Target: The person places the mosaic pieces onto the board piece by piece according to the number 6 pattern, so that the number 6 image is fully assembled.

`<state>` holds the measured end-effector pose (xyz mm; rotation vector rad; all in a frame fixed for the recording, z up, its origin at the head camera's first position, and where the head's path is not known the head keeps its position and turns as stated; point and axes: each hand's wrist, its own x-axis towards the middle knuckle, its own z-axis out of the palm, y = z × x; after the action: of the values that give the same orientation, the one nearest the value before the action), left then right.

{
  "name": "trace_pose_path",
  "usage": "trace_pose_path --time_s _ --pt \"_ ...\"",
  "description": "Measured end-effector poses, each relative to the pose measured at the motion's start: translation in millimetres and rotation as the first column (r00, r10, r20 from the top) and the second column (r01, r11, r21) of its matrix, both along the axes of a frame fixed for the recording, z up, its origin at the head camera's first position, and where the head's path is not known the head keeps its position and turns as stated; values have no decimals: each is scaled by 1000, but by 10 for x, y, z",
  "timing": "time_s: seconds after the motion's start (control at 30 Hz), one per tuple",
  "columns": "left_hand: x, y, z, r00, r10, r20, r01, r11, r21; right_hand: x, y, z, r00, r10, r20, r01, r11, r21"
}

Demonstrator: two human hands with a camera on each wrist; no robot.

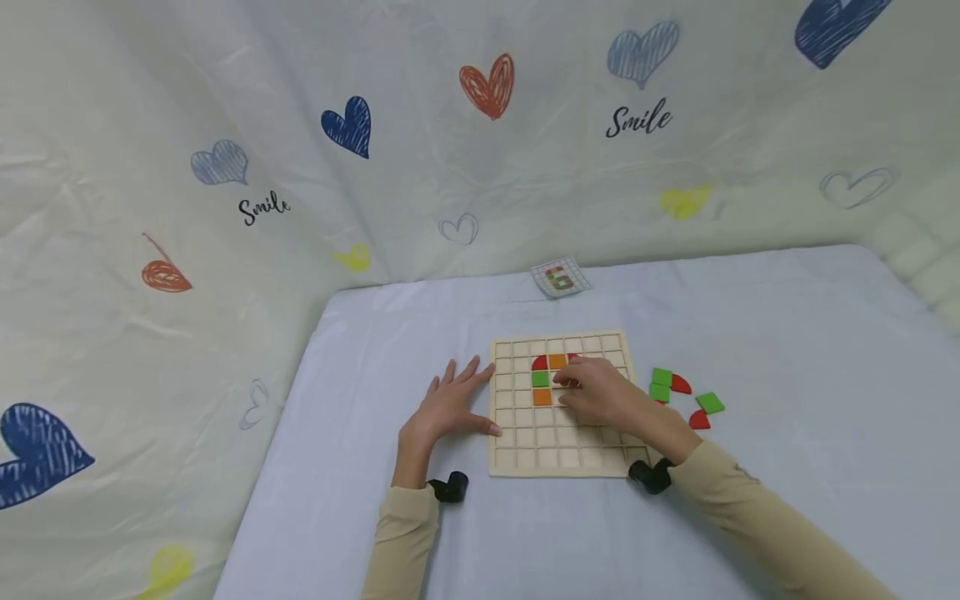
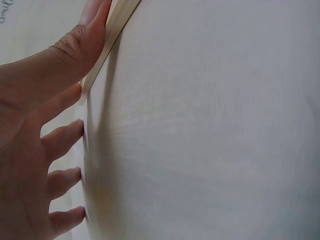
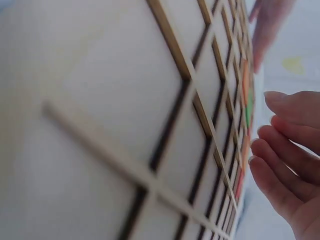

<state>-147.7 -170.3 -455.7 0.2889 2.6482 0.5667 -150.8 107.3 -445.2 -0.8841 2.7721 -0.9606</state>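
A wooden grid board (image 1: 525, 458) lies on the white-covered table. Seated in its cells are a red quarter-round piece (image 1: 539, 363), an orange square (image 1: 557, 361), a green square (image 1: 540, 379) and a lower orange square (image 1: 542, 397). Another red piece (image 1: 573, 357) is partly covered by the right hand. My left hand (image 1: 448, 406) has its fingers spread, with thumb and forefinger at the board's left edge. Over the board's middle, my right hand (image 1: 600, 392) has loosely bent fingers beside the green square. No piece shows between its fingers in the right wrist view.
Right of the board lie several loose pieces, among them a green square (image 1: 710, 403) and a red quarter-round (image 1: 700, 420). A printed pattern card (image 1: 561, 277) is at the table's far edge. A curtain with hearts (image 1: 489, 85) hangs behind.
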Motion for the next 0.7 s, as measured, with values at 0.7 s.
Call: trace_pose_path --time_s 0.7 --pt "5 -2 -33 1000 4 -10 -4 1000 20 74 585 130 988 -153 10 153 988 -11"
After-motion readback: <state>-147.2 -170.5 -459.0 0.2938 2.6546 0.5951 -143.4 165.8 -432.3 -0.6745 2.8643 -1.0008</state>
